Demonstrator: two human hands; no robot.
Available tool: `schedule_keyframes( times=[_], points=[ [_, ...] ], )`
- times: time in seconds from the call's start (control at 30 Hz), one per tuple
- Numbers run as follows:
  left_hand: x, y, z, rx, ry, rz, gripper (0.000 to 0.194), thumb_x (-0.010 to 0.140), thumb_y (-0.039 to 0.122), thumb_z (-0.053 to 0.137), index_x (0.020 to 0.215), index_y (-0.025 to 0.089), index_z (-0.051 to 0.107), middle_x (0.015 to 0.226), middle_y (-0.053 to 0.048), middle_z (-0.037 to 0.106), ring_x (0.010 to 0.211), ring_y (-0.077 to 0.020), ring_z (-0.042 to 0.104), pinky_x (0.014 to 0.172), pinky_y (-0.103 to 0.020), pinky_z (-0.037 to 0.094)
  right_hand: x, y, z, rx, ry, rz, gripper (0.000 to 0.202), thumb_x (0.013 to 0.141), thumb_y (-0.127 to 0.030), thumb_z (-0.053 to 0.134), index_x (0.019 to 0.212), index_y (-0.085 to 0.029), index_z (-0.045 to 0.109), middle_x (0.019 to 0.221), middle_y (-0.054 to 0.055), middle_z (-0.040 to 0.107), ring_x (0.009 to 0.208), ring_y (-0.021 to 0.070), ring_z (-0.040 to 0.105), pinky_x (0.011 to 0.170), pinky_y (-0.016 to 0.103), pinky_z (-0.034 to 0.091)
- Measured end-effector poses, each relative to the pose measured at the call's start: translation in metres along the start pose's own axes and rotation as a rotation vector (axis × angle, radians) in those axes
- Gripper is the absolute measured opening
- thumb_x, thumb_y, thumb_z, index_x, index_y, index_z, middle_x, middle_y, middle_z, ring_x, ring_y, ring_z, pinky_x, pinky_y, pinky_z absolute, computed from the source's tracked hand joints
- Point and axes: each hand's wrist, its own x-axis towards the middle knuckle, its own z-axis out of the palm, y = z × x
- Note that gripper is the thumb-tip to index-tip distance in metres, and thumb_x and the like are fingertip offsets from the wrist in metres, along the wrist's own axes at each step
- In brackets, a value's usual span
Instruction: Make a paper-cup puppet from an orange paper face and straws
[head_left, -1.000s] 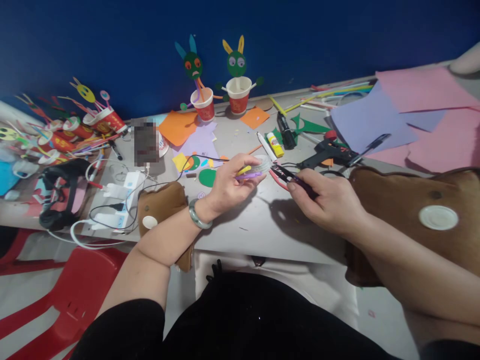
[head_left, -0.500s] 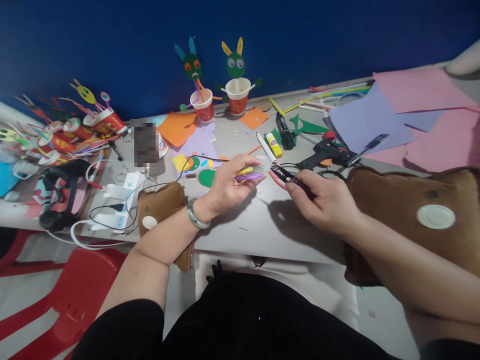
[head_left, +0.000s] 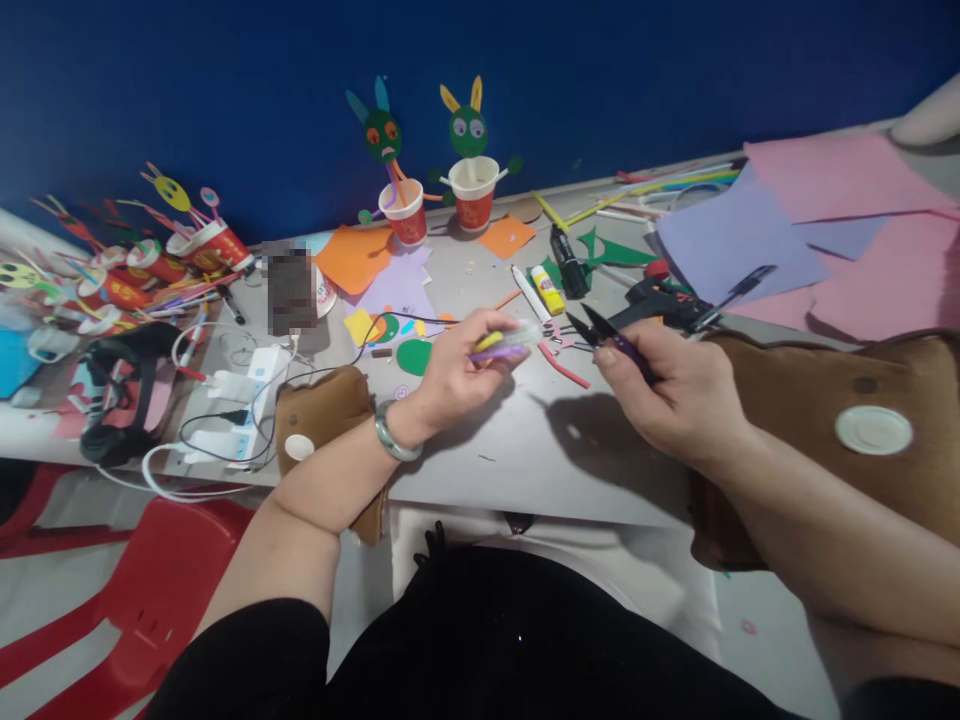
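My left hand [head_left: 461, 375], closed in a pinch, holds several drinking straws [head_left: 504, 352] above the table, yellow and purple among them. Their far ends look whitish and see-through, and are blurred. Wrapped round the dark handles of a pair of scissors [head_left: 606, 332], my right hand [head_left: 671, 390] is a short way to the right. The blades are spread and point toward the straws, apart from them. Below the blades a red strip [head_left: 566, 368] lies on the table, beside small dark and pale bits. A green paper oval [head_left: 414, 357] lies left of the straws.
Two paper-cup figures [head_left: 475, 205] stand at the back. A glue stick [head_left: 549, 290], a black marker [head_left: 568, 262] and a glue gun [head_left: 652, 300] lie beyond my right hand. Brown cushions [head_left: 787, 400] flank my arms. A power strip [head_left: 259, 400] with cables is at left, coloured paper [head_left: 731, 235] at right.
My right hand has drawn back slightly to the right, away from the straws, and the scissor blades have spread. The red strip is more exposed. My left hand has hardly moved.
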Motion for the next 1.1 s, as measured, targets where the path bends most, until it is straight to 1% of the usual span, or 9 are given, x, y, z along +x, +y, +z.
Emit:
schedule_keyframes(
  times=[0.1,0.23,0.33,0.4,0.5,0.57,0.67,0.77,1.1],
  points=[
    [0.0034,-0.0044,-0.0038,-0.022,0.046,-0.044,0.03,0.106,0.053,0.07,0.117,0.024,0.068,0.101,-0.003,0.079,0.077,-0.0137,0.071,0.069,-0.028,0.057,-0.0012,0.0005,0.0019,0.006,-0.064,-0.008,0.029,0.101,-0.035,0.059,0.076,-0.025,0.047,0.053,-0.003,0.041,0.046,0.0128,0.037,0.048,0.031,0.031],
    [0.0038,-0.0042,-0.0035,-0.023,0.019,0.005,0.032,0.105,0.051,0.072,0.121,0.023,0.067,0.11,-0.005,0.081,0.084,-0.014,0.075,0.069,-0.026,0.057,-0.0034,0.0047,0.0071,0.01,-0.093,-0.017,0.029,0.1,-0.036,0.06,0.076,-0.025,0.048,0.053,-0.003,0.042,0.045,0.0131,0.04,0.048,0.031,0.031],
    [0.0032,-0.0029,-0.0024,-0.042,0.029,0.037,0.029,0.104,0.046,0.074,0.121,0.023,0.068,0.11,-0.005,0.082,0.087,-0.0144,0.076,0.069,-0.025,0.057,-0.0042,0.0066,0.0082,0.007,-0.114,-0.003,0.026,0.099,-0.036,0.062,0.079,-0.025,0.051,0.053,-0.003,0.044,0.045,0.0138,0.041,0.051,0.031,0.03],
    [0.0034,-0.0028,-0.0024,-0.042,0.028,0.034,0.029,0.104,0.046,0.074,0.121,0.023,0.068,0.11,-0.006,0.082,0.09,-0.0152,0.077,0.071,-0.026,0.058,-0.0045,0.0065,0.008,0.007,-0.133,0.008,0.024,0.099,-0.036,0.062,0.08,-0.025,0.052,0.053,-0.003,0.045,0.045,0.0142,0.041,0.052,0.032,0.031],
    [0.0042,-0.0037,-0.0033,-0.012,0.007,0.013,0.036,0.102,0.053,0.075,0.119,0.022,0.07,0.109,-0.007,0.082,0.093,-0.0177,0.078,0.076,-0.029,0.061,-0.0048,0.0059,0.0075,0.011,-0.139,0.011,0.026,0.1,-0.036,0.062,0.08,-0.025,0.051,0.053,-0.003,0.044,0.046,0.0144,0.04,0.053,0.032,0.031],
    [0.0049,-0.0045,-0.004,0.015,-0.002,0.028,0.037,0.101,0.054,0.076,0.118,0.021,0.072,0.109,-0.008,0.083,0.095,-0.0191,0.079,0.081,-0.032,0.062,-0.005,0.0061,0.0071,0.009,-0.136,0.006,0.026,0.101,-0.035,0.062,0.08,-0.025,0.051,0.054,-0.003,0.045,0.046,0.0145,0.04,0.054,0.032,0.031],
    [0.0057,-0.0057,-0.0048,0.037,0.018,0.131,0.03,0.102,0.045,0.076,0.119,0.022,0.073,0.11,-0.008,0.083,0.096,-0.0191,0.079,0.085,-0.032,0.063,-0.0048,0.007,0.006,0.006,-0.144,-0.007,0.025,0.101,-0.034,0.061,0.08,-0.025,0.052,0.054,-0.003,0.045,0.046,0.0142,0.041,0.053,0.032,0.031],
    [0.0064,-0.007,-0.0053,0.043,0.04,0.229,0.024,0.102,0.035,0.075,0.122,0.023,0.073,0.111,-0.006,0.083,0.097,-0.018,0.078,0.086,-0.031,0.061,-0.0044,0.0076,0.005,0.001,-0.163,-0.009,0.025,0.102,-0.034,0.061,0.08,-0.025,0.053,0.054,-0.003,0.045,0.046,0.0139,0.04,0.053,0.031,0.031],
    [0.0094,-0.0079,-0.0068,0.041,0.007,0.3,0.026,0.1,0.03,0.076,0.125,0.025,0.073,0.112,-0.006,0.083,0.099,-0.019,0.079,0.087,-0.032,0.062,-0.0041,0.0071,0.0055,0.061,-0.154,0.007,0.03,0.103,-0.032,0.061,0.077,-0.025,0.048,0.055,-0.003,0.044,0.048,0.014,0.04,0.052,0.031,0.03]
  ],
)
